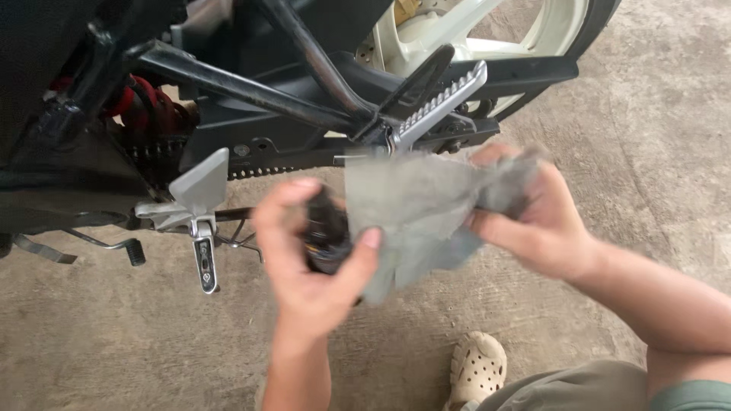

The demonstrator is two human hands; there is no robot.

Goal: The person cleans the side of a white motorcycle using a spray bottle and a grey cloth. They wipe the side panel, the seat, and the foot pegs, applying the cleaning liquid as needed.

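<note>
Head view: my left hand point(316, 255) is wrapped tight around a small black part point(327, 237), thumb and fingers pinching it with one edge of the grey rag point(415, 209). My right hand point(533, 221) has the rag's other end bunched in a closed fist, cloth stretched between both hands, blurred. Part sits at the rag's left edge, held up in front of the motorcycle point(251, 106). Just behind the rag, a silver ridged footpeg point(442, 103) sticks out from the black frame. Lower left, a second silver footpeg bracket point(194, 194); gear lever point(114, 245) beside it. White wheel point(472, 27) at top. Beige clog point(478, 367) on the concrete floor point(114, 342).
</note>
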